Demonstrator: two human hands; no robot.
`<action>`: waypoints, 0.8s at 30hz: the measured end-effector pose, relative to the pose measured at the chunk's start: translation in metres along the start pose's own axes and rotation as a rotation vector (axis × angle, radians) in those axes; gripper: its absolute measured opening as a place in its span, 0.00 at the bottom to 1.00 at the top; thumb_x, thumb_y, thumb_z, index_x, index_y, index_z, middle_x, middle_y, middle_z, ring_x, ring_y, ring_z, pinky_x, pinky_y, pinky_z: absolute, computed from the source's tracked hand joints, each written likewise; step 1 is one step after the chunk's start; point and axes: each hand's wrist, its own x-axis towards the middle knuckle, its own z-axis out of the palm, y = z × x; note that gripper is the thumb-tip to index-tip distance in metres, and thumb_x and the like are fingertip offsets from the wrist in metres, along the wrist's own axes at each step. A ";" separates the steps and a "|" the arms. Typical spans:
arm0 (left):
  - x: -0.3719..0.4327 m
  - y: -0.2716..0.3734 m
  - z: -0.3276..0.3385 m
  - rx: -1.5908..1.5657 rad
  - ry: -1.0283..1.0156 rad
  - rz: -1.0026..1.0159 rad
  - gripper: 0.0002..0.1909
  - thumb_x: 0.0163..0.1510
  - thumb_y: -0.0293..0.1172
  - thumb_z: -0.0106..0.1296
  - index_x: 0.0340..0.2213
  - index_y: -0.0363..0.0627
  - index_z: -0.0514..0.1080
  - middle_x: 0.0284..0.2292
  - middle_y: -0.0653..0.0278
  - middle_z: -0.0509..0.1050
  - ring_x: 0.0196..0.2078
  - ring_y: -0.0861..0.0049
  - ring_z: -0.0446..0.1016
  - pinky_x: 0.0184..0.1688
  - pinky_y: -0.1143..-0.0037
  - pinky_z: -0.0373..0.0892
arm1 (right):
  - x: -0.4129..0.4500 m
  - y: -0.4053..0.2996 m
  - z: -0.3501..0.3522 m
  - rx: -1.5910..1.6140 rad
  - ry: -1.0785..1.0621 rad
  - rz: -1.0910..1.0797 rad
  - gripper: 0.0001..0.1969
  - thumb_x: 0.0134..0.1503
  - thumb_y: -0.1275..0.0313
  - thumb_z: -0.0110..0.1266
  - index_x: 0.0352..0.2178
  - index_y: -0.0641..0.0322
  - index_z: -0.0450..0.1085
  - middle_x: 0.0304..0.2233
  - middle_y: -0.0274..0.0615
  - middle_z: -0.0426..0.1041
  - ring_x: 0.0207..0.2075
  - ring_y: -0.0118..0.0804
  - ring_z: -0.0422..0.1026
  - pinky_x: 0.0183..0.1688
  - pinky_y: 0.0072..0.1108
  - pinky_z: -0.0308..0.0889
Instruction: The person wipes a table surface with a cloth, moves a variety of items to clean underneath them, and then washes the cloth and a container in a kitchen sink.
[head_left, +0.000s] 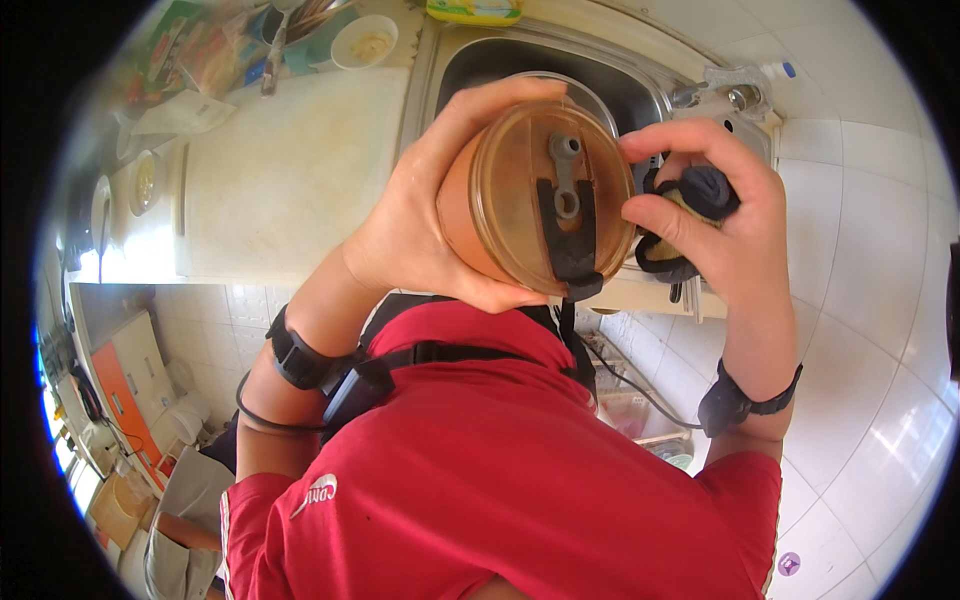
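Observation:
My left hand is wrapped around an orange-brown tumbler, its round translucent lid turned up towards the camera. On that lid are a dark flip tab and a grey spout piece with a small hole. The thumb and index finger of my right hand reach the lid's right edge. Tucked in the right palm is a dark rolled cloth-like item with a yellowish part; what exactly it is cannot be told. Behind the tumbler lies the steel sink, with a clear round rim partly hidden behind the lid.
A white cutting board covers the counter left of the sink. Beyond it are a white bowl, a spoon and plastic packages. The faucet stands behind right, near a tiled wall. Another person's arm shows at lower left.

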 end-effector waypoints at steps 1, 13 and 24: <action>-0.002 -0.002 -0.002 -0.169 -0.006 -0.101 0.55 0.29 0.39 0.73 0.57 0.42 0.53 0.50 0.57 0.67 0.53 0.67 0.68 0.55 0.70 0.64 | 0.002 -0.001 0.000 -0.064 -0.025 -0.185 0.12 0.41 0.76 0.67 0.29 0.63 0.74 0.30 0.36 0.74 0.30 0.27 0.70 0.34 0.16 0.64; -0.003 0.013 -0.007 -0.837 -0.024 -0.669 0.58 0.34 0.56 0.65 0.58 0.36 0.51 0.55 0.54 0.61 0.57 0.68 0.61 0.59 0.70 0.57 | -0.001 -0.037 -0.002 -0.306 -0.085 -0.516 0.12 0.38 0.85 0.61 0.30 0.68 0.75 0.28 0.43 0.75 0.25 0.32 0.72 0.26 0.16 0.65; -0.001 0.006 -0.005 -0.917 -0.065 -0.605 0.39 0.48 0.49 0.58 0.54 0.35 0.59 0.50 0.57 0.67 0.52 0.73 0.66 0.55 0.73 0.61 | -0.007 -0.049 0.005 -0.550 0.023 -0.503 0.14 0.35 0.88 0.58 0.27 0.64 0.74 0.23 0.38 0.73 0.21 0.30 0.71 0.23 0.16 0.64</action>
